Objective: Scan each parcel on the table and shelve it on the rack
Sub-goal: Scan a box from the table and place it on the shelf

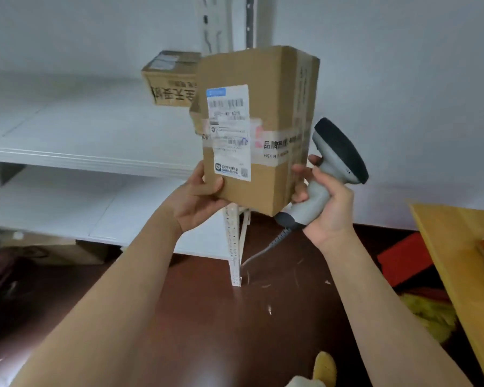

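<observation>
- Two bare forearms nearest the camera, reaching up and forward from the bottom edge over the dark floor; something yellow and white at bottom edge, too cropped to identify.
- Left hand: palm up under the lower left corner of the parcel, thumb on the front face by the shipping label, other fingers hidden behind the box.
- Right hand: wrapped around the handle of the barcode scanner, fingertips touching the parcel's right edge; wrist bent back.
- Scanner head points up and away to the right, not at the label; cable hangs from the handle base toward the floor.
- Parcel is in the air, upright, label facing the camera, in front of the white rack. One other cardboard box already sits on the upper shelf behind it.
- Risk: parcel is carried mostly on the left hand at one bottom corner, tall box, could tip or slip out.
- Risk: right hand is busy with the scanner, so it can only steady with fingertips, weak backup.
- Risk: dangling cable could catch the rack upright when shelving.
- Risk: shelving without a confirmed scan; nothing here shows whether the label was read.
- Desk edge at right, wooden, well apart from the parcel.
</observation>
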### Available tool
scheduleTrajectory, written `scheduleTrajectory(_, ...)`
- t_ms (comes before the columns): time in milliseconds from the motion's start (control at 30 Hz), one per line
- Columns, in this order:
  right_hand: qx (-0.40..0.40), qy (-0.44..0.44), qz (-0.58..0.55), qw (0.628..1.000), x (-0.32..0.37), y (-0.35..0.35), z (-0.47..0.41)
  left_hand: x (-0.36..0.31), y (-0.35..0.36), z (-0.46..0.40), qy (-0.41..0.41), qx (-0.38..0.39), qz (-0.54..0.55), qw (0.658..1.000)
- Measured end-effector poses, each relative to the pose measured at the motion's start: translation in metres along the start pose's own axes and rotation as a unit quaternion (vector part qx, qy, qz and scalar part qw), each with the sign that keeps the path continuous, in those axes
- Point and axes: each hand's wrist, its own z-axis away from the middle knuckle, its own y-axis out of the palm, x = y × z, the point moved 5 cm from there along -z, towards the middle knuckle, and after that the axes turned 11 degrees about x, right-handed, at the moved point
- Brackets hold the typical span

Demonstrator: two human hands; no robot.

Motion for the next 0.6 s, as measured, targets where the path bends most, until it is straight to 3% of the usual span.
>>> scheduleTrajectory(167, 0.030, 0.050, 0.006, 0.998, -0.094, 0.086, -0.010, -0.075, -0.074, 0.102, 0.015, -0.062, -0.058, 0.996)
scheduleTrajectory(367, 0.107, 0.105, 0.051, 0.987, -0.187, 0.175, -0.042, -0.116, -0.150, 0.198, 0.093, -0.167, 0.033, 0.981)
scheduleTrajectory(600, 0.153, 0.173, 0.079, 0.970, -0.288, 0.240, -0.103, -0.163, -0.238, 0.254, 0.139, -0.311, 0.040, 0.939)
